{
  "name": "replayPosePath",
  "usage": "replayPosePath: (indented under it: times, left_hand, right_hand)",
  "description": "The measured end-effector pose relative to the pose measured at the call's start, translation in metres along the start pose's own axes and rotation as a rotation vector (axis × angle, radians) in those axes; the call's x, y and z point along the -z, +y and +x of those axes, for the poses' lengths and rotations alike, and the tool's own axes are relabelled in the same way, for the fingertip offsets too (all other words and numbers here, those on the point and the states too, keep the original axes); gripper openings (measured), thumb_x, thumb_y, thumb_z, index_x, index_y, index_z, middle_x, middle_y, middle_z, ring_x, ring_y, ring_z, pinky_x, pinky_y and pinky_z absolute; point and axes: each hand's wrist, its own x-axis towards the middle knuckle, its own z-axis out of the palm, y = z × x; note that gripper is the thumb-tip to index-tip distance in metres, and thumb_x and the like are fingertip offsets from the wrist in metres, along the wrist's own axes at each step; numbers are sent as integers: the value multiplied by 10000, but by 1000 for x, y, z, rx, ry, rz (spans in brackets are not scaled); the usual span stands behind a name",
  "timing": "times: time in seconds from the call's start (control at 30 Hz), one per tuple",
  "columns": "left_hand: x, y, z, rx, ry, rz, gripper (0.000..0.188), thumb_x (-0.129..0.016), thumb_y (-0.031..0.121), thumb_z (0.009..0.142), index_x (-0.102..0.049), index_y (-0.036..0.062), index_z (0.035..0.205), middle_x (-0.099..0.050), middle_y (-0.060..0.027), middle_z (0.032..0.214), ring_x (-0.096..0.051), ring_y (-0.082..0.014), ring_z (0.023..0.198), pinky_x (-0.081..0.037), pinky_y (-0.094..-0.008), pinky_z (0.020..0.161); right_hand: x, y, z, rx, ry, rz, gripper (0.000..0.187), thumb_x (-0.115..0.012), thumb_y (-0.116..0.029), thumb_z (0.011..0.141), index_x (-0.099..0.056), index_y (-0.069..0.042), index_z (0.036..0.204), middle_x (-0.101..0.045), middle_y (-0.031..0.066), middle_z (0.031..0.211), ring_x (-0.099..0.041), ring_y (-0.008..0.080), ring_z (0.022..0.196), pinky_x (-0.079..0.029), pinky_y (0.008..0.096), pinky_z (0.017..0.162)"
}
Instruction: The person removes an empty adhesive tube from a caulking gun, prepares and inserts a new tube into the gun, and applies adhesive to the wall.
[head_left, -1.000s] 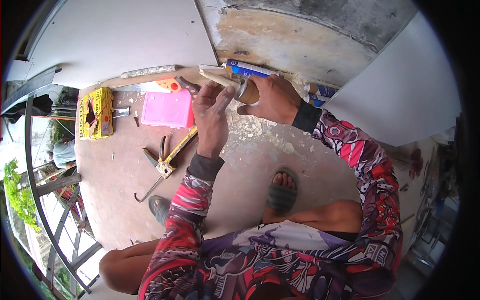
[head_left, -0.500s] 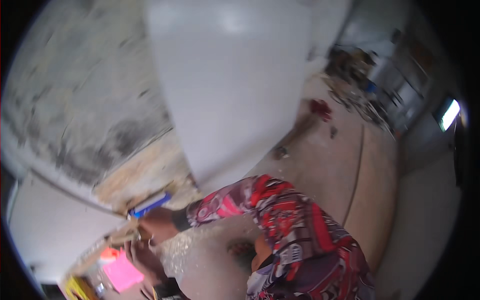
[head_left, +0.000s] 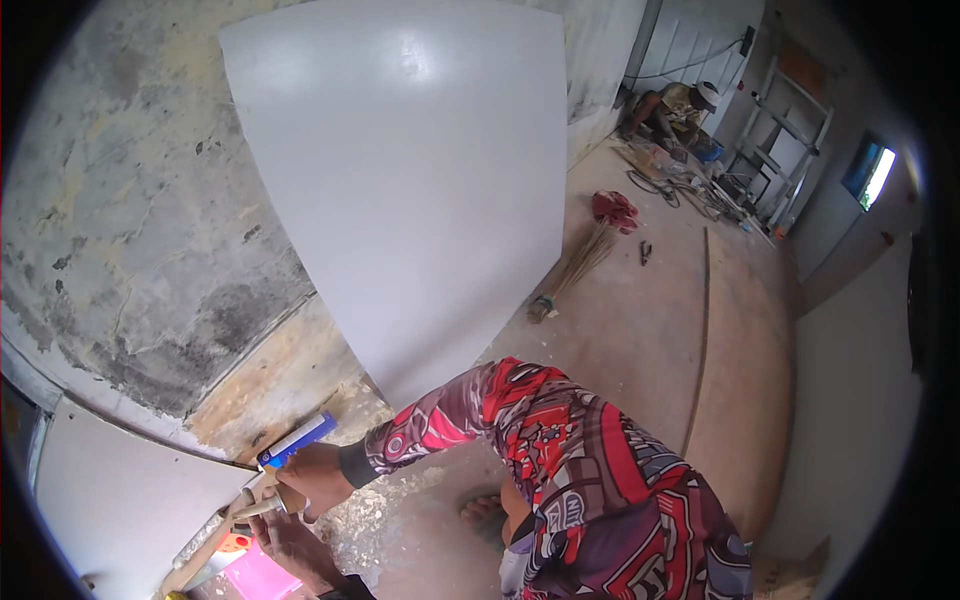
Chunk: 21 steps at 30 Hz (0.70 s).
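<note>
My right hand (head_left: 318,474) reaches across to the lower left, its fingers closed around a tan, tube-like piece (head_left: 290,497). Just below it, my left hand (head_left: 296,548) is curled against the same piece, and a pale narrow part sticks out to the left between the fingers. The fingers partly hide the piece, so its exact kind cannot be made out. A blue and white cartridge-like tube (head_left: 297,440) lies just beyond my right hand, near the wall's foot. A bright pink sheet (head_left: 262,577) and an orange-red item (head_left: 236,542) are beside my left hand.
A large white panel (head_left: 420,180) leans on the stained wall (head_left: 130,200). A stick broom (head_left: 575,270), red cloth (head_left: 615,211) and pliers (head_left: 646,253) lie on the floor. Another person (head_left: 675,110) crouches far right among cables, near a ladder (head_left: 790,140).
The view has shifted and sharpened; the panel and floor things sit further left and higher in the picture. Both hands stay together at the tan piece. A yellow item has mostly left view.
</note>
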Motion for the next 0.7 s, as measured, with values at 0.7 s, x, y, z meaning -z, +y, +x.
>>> replayPosePath:
  times: [0.7]
  left_hand:
    - [5, 0, -10, 73, 70, -67, 413, -580, 205, 1000, -511, 23, 1364, -590, -150, 1368, -590, -271, 1230, -530, -399, 943]
  right_hand:
    - [-12, 2, 2, -5, -21, 1, 591, -860, -395, 646, -591, 36, 949, -654, 205, 948, -679, 386, 854, -546, 443, 745]
